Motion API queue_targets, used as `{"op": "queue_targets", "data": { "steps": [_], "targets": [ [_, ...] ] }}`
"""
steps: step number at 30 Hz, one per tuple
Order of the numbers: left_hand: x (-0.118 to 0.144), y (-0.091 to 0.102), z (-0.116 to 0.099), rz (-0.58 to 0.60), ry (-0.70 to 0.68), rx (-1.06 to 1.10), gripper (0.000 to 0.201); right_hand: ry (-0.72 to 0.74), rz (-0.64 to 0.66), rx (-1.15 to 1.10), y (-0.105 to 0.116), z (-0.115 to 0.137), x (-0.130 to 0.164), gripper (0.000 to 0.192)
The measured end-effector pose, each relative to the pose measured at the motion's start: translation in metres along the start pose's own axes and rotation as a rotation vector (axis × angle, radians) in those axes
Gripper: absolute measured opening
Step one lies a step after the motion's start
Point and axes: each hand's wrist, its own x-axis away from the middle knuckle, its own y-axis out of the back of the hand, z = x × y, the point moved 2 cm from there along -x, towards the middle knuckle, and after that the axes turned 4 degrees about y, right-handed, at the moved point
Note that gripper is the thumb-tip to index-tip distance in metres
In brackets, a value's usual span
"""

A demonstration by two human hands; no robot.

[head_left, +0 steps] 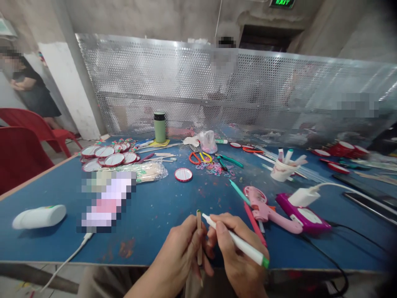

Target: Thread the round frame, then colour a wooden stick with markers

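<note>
Centrally, above the blue table's (149,215) near edge, your left hand (178,258) pinches one upright wooden stick (199,240); just beside it, your right hand (237,256) grips one white marker (235,241), fingers closed, tip touching the stick's top.

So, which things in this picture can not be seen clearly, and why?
- Head view: the stick is partly covered by the left hand, so its lower end is hidden.
- Pen: its tip meets the stick too small to show any mark.
- A pixelated patch hides whatever lies there on the table.
- Behind the perforated screen, a person is only a blur.
- The cable leaves at the bottom edge.
</note>
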Motion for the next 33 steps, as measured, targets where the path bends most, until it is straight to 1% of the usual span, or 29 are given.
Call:
{"op": "queue_targets", "data": {
  "steps": [7,15,21,26,33],
  "targets": [
    [0.0015,0.0008,0.0023,-0.02,-0.038,-0.061,0.034,0.023,0.024,0.005,-0.0016,0.0027,-0.0021,0.018],
    [0.0011,0.0009,0.0025,-0.018,-0.021,-0.094,0.034,0.033,0.03,0.048,-0.0004,0.0005,-0.0004,0.018],
    [0.0019,0.0001,0.0021,-0.026,-0.019,-0.122,0.034,0.035,0.042,0.029,-0.0006,0.0016,-0.0006,0.018],
    [0.0018,-0.0003,0.0004,-0.023,-0.004,-0.095,0.035,0.027,0.038,0.035,-0.0017,-0.0001,-0.0004,0.017],
    [0.0008,-0.0004,0.0014,-0.016,-0.007,-0.115,0.034,0.029,0.041,0.058,-0.0015,0.0007,-0.0011,0.017]
  ]
}}
